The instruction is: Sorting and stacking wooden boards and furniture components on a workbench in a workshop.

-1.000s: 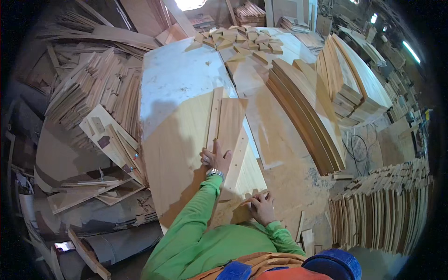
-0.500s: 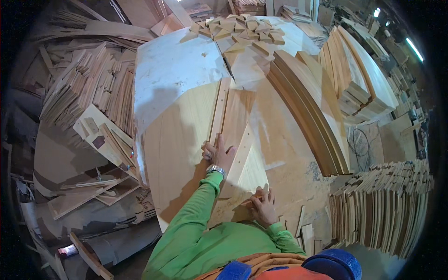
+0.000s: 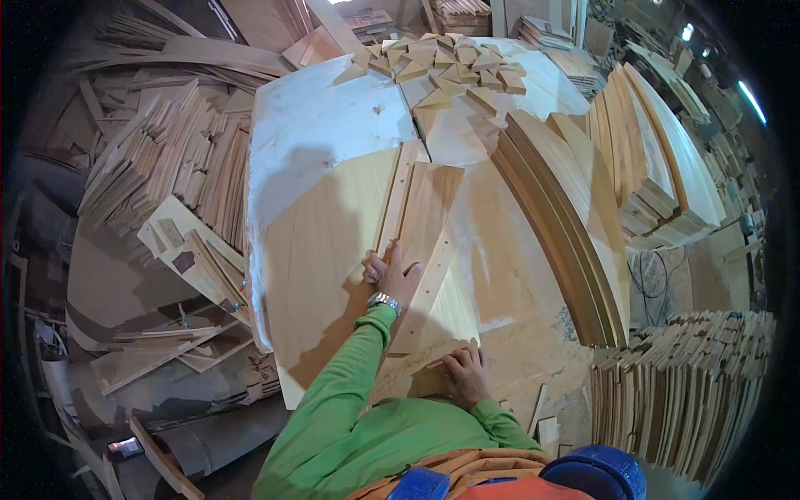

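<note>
Person's two bare hands at a worktable, seen from above. The left hand [image 3: 395, 279] lies palm down, thumb spread away from the fingers, its fingertips on a narrow pale wooden strip with small dark holes [image 3: 394, 200]; the hand is open and pressed flat rather than closed round anything. Just right of this strip lies a reddish-brown wooden board [image 3: 429, 196], partly beneath the hand, and a slanting pale strip with dark dots [image 3: 429, 287] runs along the board's right side. These pieces rest on a broad, pale wooden panel with a curved upper-left edge [image 3: 312, 225], which lies at the near middle of a whitish, stained tabletop [image 3: 292, 112]. The right hand [image 3: 468, 372] is at the panel's near right corner, fingers bent; whether they grip the edge cannot be told. A silver-coloured metal wristwatch [image 3: 385, 301] circles the left wrist, its dial too small to read. On the table's far end lie many small wedge-shaped wooden blocks [image 3: 442, 58]; to the right, long curved brown wooden pieces [image 3: 557, 225] stand side by side. Left of the table, a tilted pale board [image 3: 171, 204] bears loose strips and small blocks. At lower left, a small lit screen [image 3: 125, 448] glows, its content illegible.
</note>
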Motion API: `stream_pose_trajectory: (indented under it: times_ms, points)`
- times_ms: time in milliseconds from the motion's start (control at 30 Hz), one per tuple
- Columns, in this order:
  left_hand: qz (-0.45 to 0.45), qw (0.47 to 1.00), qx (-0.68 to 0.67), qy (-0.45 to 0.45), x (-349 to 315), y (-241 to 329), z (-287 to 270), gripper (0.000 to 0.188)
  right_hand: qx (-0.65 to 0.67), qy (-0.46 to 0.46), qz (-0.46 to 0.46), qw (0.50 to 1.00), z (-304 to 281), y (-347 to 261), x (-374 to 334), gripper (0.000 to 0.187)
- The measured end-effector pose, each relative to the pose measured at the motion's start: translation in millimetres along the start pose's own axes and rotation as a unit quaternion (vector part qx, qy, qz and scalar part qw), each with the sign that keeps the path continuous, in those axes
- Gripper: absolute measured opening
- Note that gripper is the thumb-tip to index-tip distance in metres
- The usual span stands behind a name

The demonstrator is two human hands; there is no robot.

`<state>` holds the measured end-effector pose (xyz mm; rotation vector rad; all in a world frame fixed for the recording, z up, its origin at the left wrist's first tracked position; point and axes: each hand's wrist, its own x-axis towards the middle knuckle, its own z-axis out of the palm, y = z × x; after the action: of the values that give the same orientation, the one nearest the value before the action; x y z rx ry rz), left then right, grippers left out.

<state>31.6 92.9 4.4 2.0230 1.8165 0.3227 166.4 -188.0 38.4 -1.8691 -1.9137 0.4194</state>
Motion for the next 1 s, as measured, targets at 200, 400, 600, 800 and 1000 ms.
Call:
stream_pose_trajectory:
  times_ms: [200, 400, 600, 800, 1000]
  points:
    - [0.013, 1.0, -0.001, 0.002, 60.6, -18.6, 15.0, 0.091, -0.004, 0.02, -0.017, 1.0, 19.3, 19.0, 45.9, 0.04]
    - [0.006, 0.999, -0.034, -0.034, 95.0, -4.6, 4.4, 0.093, -0.067, 0.009, -0.023, 0.997, 23.9, 29.4, 79.4, 0.038]
    - [0.013, 0.999, -0.017, 0.026, 114.4, -19.7, 18.9, 0.093, -0.078, 0.01, -0.034, 0.996, 31.4, 34.4, 96.1, 0.041]
    - [0.029, 0.998, -0.046, 0.019, 131.5, -12.1, 10.4, 0.092, -0.083, -0.016, -0.024, 0.996, 24.4, 31.1, 116.5, 0.047]
    - [-0.014, 1.0, -0.028, -0.001, 145.6, 4.3, -14.2, 0.09, -0.094, 0.006, -0.037, 0.995, 27.3, 33.4, 139.4, 0.046]
